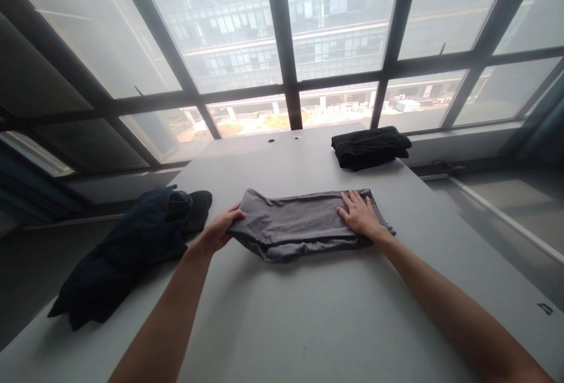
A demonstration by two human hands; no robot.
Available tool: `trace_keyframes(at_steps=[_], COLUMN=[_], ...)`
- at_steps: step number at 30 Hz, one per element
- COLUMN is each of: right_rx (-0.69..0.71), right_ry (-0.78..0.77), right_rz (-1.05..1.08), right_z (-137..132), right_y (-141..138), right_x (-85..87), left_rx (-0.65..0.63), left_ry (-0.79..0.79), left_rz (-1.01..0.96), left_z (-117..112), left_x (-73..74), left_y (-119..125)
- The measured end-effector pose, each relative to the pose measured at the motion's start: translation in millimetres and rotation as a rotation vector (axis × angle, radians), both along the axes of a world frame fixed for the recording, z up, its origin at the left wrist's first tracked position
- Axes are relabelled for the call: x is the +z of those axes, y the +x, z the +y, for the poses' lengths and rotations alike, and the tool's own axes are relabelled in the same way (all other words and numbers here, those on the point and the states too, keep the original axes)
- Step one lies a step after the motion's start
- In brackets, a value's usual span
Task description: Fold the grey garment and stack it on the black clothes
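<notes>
A grey garment (299, 218), folded into a long strip, lies crosswise on the white table (291, 324). What kind of garment it is I cannot make out. My left hand (222, 227) grips its left end, thumb on top and the other fingers hidden beneath; that end looks slightly raised. On the garment's right end my right hand (360, 214) rests palm down, fingers spread flat over the cloth. Loose edges stick out past the right hand, and the near edge is rumpled.
Dark navy clothing (132, 248) lies heaped at the table's left edge, beside a black piece (199, 210). A folded black garment (371, 147) sits at the far right corner. Two cable holes (271, 141) mark the far end, before tall windows (238, 24).
</notes>
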State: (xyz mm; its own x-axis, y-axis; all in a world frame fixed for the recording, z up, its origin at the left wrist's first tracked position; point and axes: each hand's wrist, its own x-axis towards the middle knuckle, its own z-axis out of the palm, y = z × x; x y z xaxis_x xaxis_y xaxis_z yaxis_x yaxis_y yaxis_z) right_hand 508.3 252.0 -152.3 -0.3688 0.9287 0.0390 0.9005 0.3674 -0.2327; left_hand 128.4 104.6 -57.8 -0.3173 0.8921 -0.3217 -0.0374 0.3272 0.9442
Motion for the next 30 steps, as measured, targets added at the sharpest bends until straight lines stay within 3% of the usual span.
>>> trace_keyframes(at_steps=[7, 9, 12, 15, 17, 19, 22, 25, 30], right_rx=[0.014, 0.013, -0.028, -0.059, -0.094, -0.154, -0.208, -0.243, -0.279], right_ry=[-0.026, 0.005, -0.042, -0.318, -0.531, -0.646, -0.605, -0.539, -0.326], right_rz=[0.083, 0.214, 0.608, 0.958, 1.148, 1.277, 1.234, 1.171, 1.110], right_z=[0.3, -0.3, 0.3, 3.2, 5.7, 8.1, 12.2, 17.9, 30.7], right_y=[0.2, 0.0, 0.3, 4.3, 9.8, 16.5, 26.6, 35.6, 45.9], right_x=[3.0, 8.8, 25.1, 45.6, 57.7, 66.6, 72.3, 70.1, 60.7], left_rx=[-0.216, -0.257, -0.310, -0.374, -0.427, -0.486, -0.502, -0.474, -0.617], left_ry=[0.108, 0.136, 0.172, 0.206, 0.280, 0.384, 0.459, 0.426, 0.547], left_rz=[-0.012, -0.045, -0.024, 0.058, 0.131, 0.206, 0.371, 0.547, 0.546], left_z=[60.6, 75.4, 90.3, 98.3, 101.6, 103.8, 104.4, 98.5, 72.7], left_x=[53.6, 62.3, 67.5, 58.8, 44.2, 24.7, -5.3, -24.6, -25.8], left_y=[79.3, 108.7, 155.0, 201.2, 229.9, 255.3, 284.7, 302.8, 313.3])
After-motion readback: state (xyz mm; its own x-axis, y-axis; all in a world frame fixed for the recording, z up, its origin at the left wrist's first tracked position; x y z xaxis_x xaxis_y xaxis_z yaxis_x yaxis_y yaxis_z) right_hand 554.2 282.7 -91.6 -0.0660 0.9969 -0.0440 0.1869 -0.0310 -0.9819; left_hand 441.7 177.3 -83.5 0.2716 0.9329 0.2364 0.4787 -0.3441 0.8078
